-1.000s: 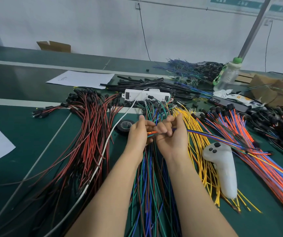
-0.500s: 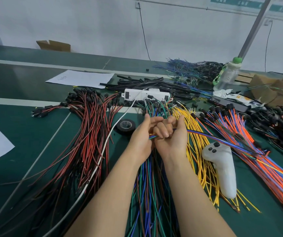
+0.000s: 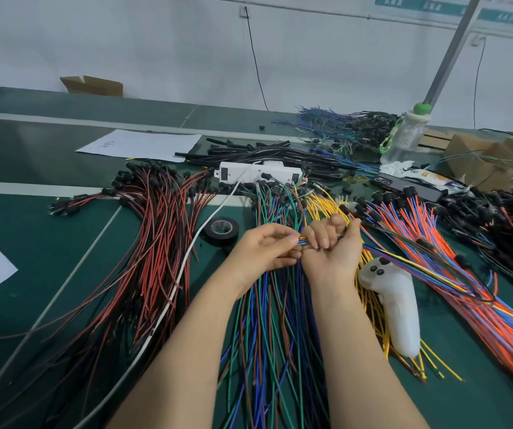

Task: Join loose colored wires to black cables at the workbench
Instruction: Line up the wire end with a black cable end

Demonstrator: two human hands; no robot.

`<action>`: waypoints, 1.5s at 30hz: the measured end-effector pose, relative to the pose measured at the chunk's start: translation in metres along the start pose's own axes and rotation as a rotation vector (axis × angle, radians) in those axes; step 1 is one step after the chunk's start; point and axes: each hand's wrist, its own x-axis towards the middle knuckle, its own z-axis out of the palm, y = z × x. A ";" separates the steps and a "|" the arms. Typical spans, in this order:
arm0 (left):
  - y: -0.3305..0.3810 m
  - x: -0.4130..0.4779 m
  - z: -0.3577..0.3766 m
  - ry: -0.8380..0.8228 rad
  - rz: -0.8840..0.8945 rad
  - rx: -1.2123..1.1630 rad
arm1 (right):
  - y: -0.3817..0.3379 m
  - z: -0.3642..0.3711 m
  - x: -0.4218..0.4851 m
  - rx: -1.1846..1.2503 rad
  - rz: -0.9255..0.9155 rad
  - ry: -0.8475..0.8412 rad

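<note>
Desk (image 3: 48, 243), green and heaped with wire, carries black cables (image 3: 280, 156) well beyond the right hand (image 3: 332, 249), whose fingers curl round a thin bundle of colored wires (image 3: 303, 241) trailing off to its right. Left hand (image 3: 264, 252) pinches the bundle's ends at its fingertips. Light, limp and smooth-jacketed, these wires probably want holding close to the ends, or they will flop and slip.

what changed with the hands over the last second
The left hand, pressed against the right hand half a second ago, has drawn slightly to the left and now pinches the wire ends poking out of the right fist. The right hand kept its grip on the bundle of colored wires trailing off to the right. The tape roll, white controller and power strip stayed put.
</note>
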 end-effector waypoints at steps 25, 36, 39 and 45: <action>0.003 0.000 0.000 -0.015 -0.116 -0.172 | -0.001 -0.003 0.002 0.004 -0.005 0.001; -0.003 0.001 -0.002 -0.025 -0.087 -0.085 | -0.008 -0.003 0.003 0.069 -0.011 0.012; -0.003 0.001 0.000 -0.008 -0.064 -0.070 | -0.008 -0.004 0.003 0.073 -0.013 0.022; -0.002 -0.001 0.001 -0.012 -0.028 -0.015 | -0.007 -0.004 0.003 0.068 -0.025 0.044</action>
